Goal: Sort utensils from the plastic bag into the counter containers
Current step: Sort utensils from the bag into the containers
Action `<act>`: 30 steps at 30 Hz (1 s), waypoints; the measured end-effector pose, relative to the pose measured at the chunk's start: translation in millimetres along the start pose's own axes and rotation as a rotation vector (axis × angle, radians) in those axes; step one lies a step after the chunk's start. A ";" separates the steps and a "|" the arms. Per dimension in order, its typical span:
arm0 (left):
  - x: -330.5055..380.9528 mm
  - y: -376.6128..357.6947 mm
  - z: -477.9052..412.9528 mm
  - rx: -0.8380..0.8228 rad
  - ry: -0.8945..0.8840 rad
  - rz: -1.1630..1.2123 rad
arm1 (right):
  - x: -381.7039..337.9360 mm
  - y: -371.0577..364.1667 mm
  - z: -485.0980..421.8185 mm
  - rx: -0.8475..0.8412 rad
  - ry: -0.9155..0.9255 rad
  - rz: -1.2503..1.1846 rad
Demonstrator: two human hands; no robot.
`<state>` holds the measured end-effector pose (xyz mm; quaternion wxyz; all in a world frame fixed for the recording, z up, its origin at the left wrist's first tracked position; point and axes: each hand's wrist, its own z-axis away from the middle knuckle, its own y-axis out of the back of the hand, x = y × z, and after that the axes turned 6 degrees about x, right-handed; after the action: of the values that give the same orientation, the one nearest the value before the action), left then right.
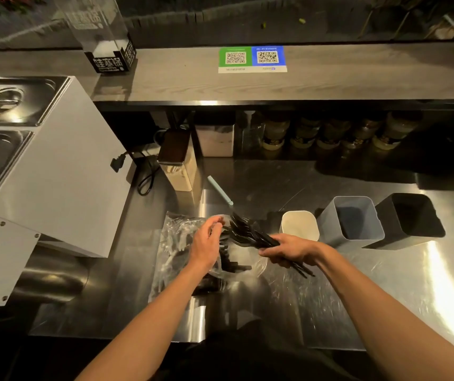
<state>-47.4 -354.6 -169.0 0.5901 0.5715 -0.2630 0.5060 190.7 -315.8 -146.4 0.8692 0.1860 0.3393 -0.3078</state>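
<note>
Dim, warm light. Glare streaks the steel counter right of my right hand; the recess beyond lies in shadow. Frame edges bow.

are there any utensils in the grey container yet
No, the grey container shows only its bare inside, and the black utensils are bunched in the right hand.

Bundle of black utensils in right hand
</note>
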 end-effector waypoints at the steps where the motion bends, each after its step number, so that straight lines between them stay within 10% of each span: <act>1: 5.9 -3.7 1.7 0.013 -0.001 0.035 | -0.6 0.8 0.8 -0.011 0.002 -0.011; 16: 65.1 -58.4 6.0 0.071 0.347 0.674 | 1.6 10.9 -3.1 0.049 0.164 -0.336; 22: 80.9 -97.3 24.3 -0.270 0.392 0.693 | -2.8 23.0 8.2 0.026 0.265 -0.346; 30: 101.7 -133.4 12.9 -0.114 0.525 0.541 | 3.3 50.1 10.0 0.087 0.250 -0.293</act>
<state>111.4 -314.5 -130.4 0.5133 0.2986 -0.2719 0.7573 230.5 -285.4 -136.0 0.7573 0.2089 0.4543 -0.4201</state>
